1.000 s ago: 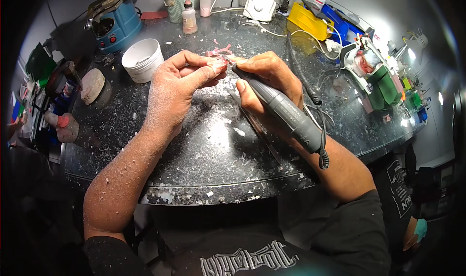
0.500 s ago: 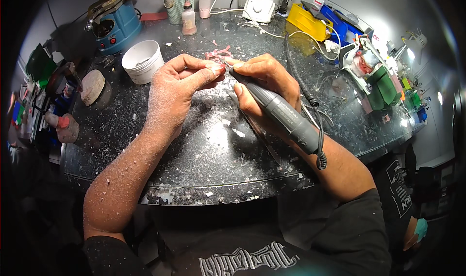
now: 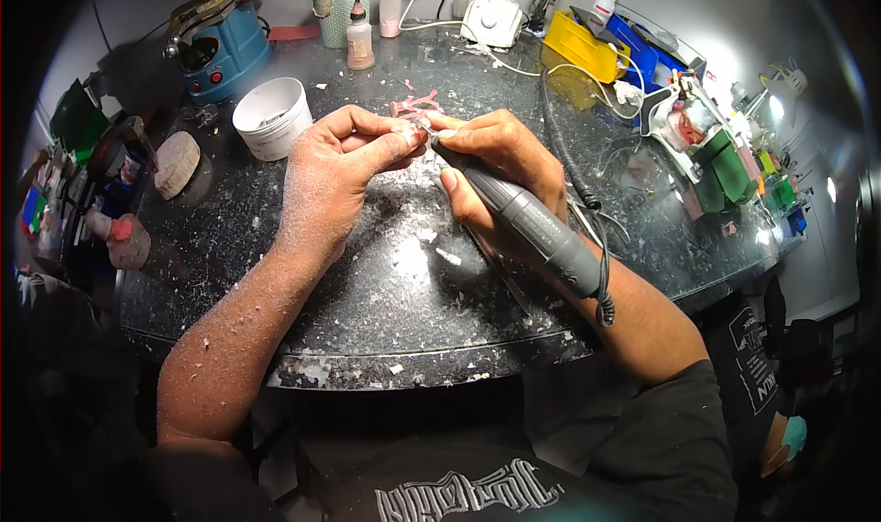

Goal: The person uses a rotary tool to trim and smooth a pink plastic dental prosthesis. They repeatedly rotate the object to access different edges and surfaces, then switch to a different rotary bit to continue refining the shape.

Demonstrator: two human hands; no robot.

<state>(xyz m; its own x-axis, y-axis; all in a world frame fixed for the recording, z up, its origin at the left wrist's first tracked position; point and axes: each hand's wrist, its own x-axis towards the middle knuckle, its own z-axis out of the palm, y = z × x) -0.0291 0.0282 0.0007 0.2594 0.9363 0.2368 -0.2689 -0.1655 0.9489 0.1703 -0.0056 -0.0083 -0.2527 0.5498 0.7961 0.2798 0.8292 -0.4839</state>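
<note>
My left hand (image 3: 332,162), dusted with pale powder, pinches a small red-pink piece (image 3: 418,136) between thumb and fingers. Its exact kind is too small and covered to tell; it looks like part of a denture. My right hand (image 3: 516,155) is wrapped round a black rotary handpiece (image 3: 537,226), pen fashion, with a coiled cable hanging from its rear end. The tool's tip meets or nearly meets the piece, and my fingertips hide the exact contact. Just beyond lie thin pink scraps (image 3: 420,102) on the dark bench.
A white tub (image 3: 262,132) stands left of my hands, near a pale plaster block (image 3: 177,166). Behind are a blue machine (image 3: 225,58), a dropper bottle (image 3: 360,44) and a white control box (image 3: 492,22). Yellow (image 3: 580,46) and blue bins stand right. Dust covers the bench (image 3: 395,311).
The handpiece has tilted and shifted slightly, its rear end a little lower. My left hand keeps its pinch on the piece, and the view has moved a touch.
</note>
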